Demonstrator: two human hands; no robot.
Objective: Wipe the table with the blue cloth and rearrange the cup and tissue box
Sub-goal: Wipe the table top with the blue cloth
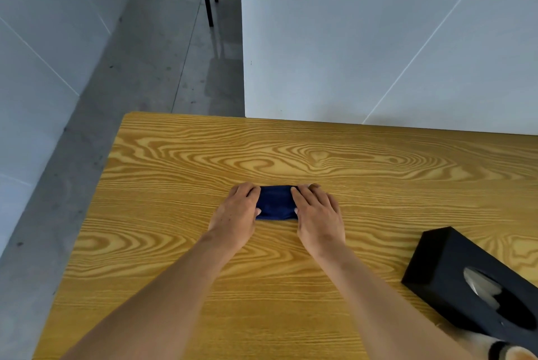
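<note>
Holding tissue [477,287], black tissue box [445,260]

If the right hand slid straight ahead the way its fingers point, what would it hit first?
Nothing on the wooden table; past the folded blue cloth under the right hand, probably the white wall panel.

No readable text, labels or numbers anywhere.

The cloth [276,202] lies mid-table [174,161] between both hands, tissue box [454,269] to its right.
</note>
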